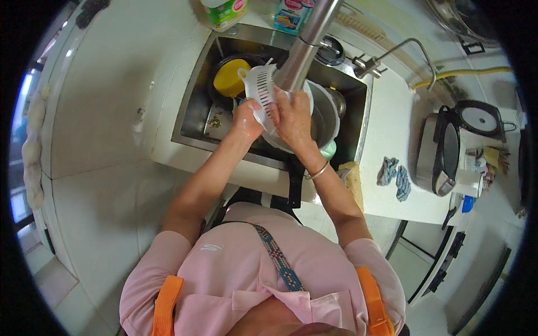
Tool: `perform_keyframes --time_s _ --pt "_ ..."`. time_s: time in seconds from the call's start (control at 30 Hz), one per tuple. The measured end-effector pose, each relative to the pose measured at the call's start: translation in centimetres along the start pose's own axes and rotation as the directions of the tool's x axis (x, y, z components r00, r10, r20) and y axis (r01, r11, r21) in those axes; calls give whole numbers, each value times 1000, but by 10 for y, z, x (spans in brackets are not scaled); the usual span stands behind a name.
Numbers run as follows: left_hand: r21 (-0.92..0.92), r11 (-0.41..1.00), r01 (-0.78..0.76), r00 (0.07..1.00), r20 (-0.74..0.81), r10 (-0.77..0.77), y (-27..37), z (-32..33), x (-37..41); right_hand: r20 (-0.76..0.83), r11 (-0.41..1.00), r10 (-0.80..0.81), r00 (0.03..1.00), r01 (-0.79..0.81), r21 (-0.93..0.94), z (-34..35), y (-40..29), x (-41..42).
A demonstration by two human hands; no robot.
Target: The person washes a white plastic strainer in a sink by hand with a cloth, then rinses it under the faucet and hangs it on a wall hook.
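Note:
My left hand (248,119) grips the near left rim of a white slotted plastic colander (257,86), which is tilted under the metal faucet (296,63). The fingers of my right hand (292,115) press on the inside of the colander, just below the spout. Beneath it in the steel sink (197,126) stands a larger pale basin (330,126) that seems to hold water. A yellow item (231,77) lies in a dark pan at the sink's far left. Part of the colander is hidden by my right hand and the faucet.
A black pan handle (295,185) juts over the sink's near edge. Food scraps (215,121) lie at the sink's left. Two bottles (225,14) stand behind. To the right are a slim tap (367,65), blue cloths (387,171), a rice cooker (437,151) and a yellow cloth (354,180).

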State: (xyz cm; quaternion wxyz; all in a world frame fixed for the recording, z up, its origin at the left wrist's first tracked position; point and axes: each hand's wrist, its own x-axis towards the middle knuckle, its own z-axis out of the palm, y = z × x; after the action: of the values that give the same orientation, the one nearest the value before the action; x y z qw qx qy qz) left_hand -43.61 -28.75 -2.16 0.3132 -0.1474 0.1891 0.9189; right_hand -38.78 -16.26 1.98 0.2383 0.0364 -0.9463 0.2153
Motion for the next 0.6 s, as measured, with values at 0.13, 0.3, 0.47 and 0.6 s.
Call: perform_keyframes --time_s 0.13,0.3,0.47,0.6 --pt "229 973 -2 1000 19 -3 -24 2 1 65 991 94 993 -99 86 -4 22 26" --pt "234 970 -68 969 -216 120 -28 24 11 357 979 -9 934 81 -187 -10 -4 35" --pt "349 932 -97 993 -34 116 -13 1 3 64 992 83 994 -89 94 3 25 39" --pt "266 957 -113 990 -55 132 1 5 -12 428 721 246 870 -459 518 -5 71 55"
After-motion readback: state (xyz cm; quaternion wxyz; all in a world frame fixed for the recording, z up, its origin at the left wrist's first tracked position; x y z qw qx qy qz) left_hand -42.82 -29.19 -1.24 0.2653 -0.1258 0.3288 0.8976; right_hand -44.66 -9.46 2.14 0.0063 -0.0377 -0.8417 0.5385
